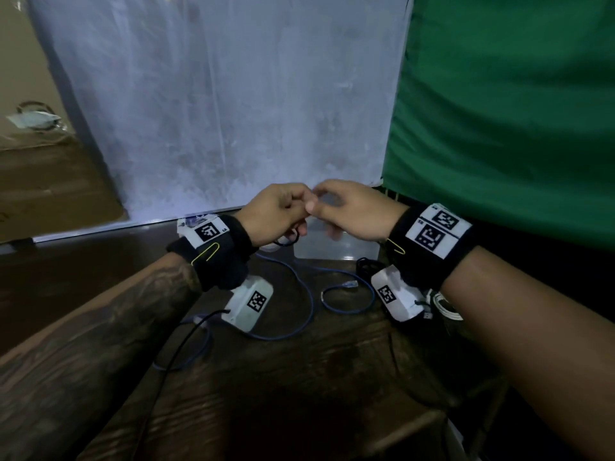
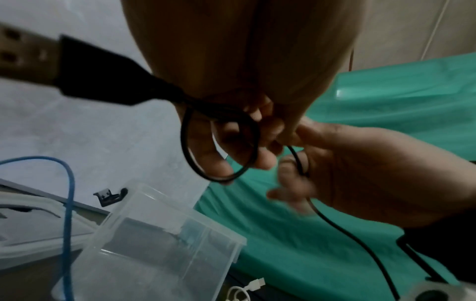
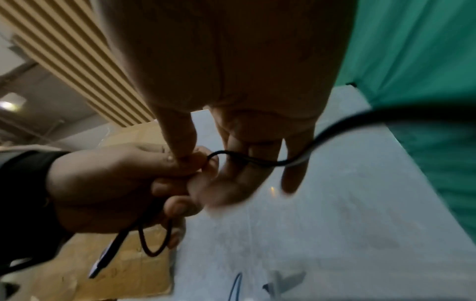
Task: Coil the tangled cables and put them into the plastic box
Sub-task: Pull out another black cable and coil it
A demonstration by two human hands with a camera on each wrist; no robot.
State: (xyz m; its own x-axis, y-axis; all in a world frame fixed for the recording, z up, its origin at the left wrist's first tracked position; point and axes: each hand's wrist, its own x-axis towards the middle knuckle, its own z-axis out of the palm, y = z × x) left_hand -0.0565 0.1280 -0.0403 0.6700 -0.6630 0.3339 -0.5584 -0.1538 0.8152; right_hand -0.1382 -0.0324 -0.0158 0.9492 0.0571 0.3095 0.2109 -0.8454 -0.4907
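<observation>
Black cable [image 2: 221,142] looped in left hand [image 1: 276,216], plug [image 2: 85,71] toward wrist

Improvised recording corner in a storage or work room, not a lived-in home. Behind the gripping hands: a frosted white plastic sheet [image 1: 229,104] hung as backdrop; to their right a green cloth screen [image 1: 506,104]. Left of the grip, flattened brown cardboard [image 1: 43,181] lies on the floor with a crumpled white bag on it. Below the grip, a dark worn wooden table [image 1: 299,367]. Seen in the right wrist view, a slatted tan panel [image 3: 64,51] overhead and a lit ceiling fixture [image 3: 7,104], suggesting a commercial interior.
</observation>
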